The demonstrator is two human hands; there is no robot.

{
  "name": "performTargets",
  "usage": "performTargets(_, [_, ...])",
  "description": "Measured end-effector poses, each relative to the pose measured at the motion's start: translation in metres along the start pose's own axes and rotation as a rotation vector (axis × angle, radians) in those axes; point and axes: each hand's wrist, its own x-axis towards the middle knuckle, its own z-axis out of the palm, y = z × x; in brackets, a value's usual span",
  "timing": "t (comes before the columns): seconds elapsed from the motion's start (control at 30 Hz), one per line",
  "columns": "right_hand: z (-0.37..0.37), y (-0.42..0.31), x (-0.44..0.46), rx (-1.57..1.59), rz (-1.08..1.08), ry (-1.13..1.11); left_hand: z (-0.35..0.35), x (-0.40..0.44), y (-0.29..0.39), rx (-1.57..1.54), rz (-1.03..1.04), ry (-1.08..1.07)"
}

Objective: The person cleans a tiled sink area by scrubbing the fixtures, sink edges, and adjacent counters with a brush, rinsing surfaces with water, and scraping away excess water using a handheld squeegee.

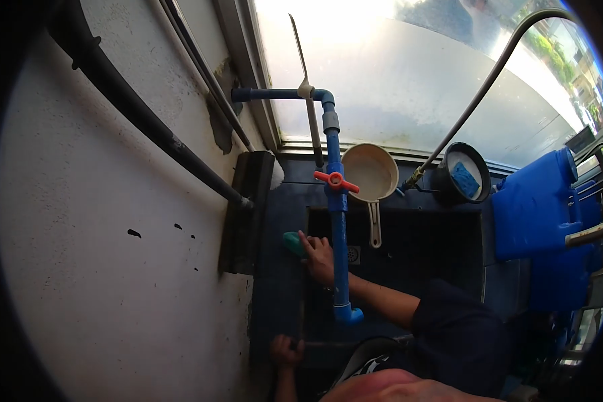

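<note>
A green scrubbing pad [292, 242] lies on the dark tiled counter [274, 285], along the left rim of the sink. My right hand [320, 258] is on it, index finger stretched over its edge and the other fingers curled; the palm side is hidden. A blue pipe [340, 254] crosses in front of that forearm. Lower down, my left hand [286, 350] is closed in a fist near the front edge of the counter. What it grips, if anything, is too dark to make out.
A red-handled valve [335, 181] sits on the blue pipe. Behind are a white dipper [370, 175], a knife [313, 127] and a black bucket [442, 182] holding a blue sponge [465, 179]. Blue jerrycans [536, 208] stand right; a wall [127, 281] bounds the left.
</note>
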Motion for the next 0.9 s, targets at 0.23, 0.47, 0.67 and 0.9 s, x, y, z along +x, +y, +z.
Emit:
performTargets(0.23, [0.045, -0.034, -0.049, 0.009, -0.385, -0.147, 0.008, 0.005, -0.002, 0.014, 0.058, 0.085])
performTargets(0.47, [-0.016, 0.003, 0.052, -0.158, 0.176, 0.208, -0.001, 0.016, 0.009, -0.038, 0.020, 0.071])
performTargets(0.67, [0.006, 0.003, 0.028, 0.028, -0.182, 0.150, -0.002, 0.018, 0.011, -0.031, 0.010, 0.052])
performTargets(0.9, [-0.003, 0.024, 0.045, -0.270, 0.010, 0.225, -0.004, 0.028, 0.014, -0.050, 0.019, 0.085])
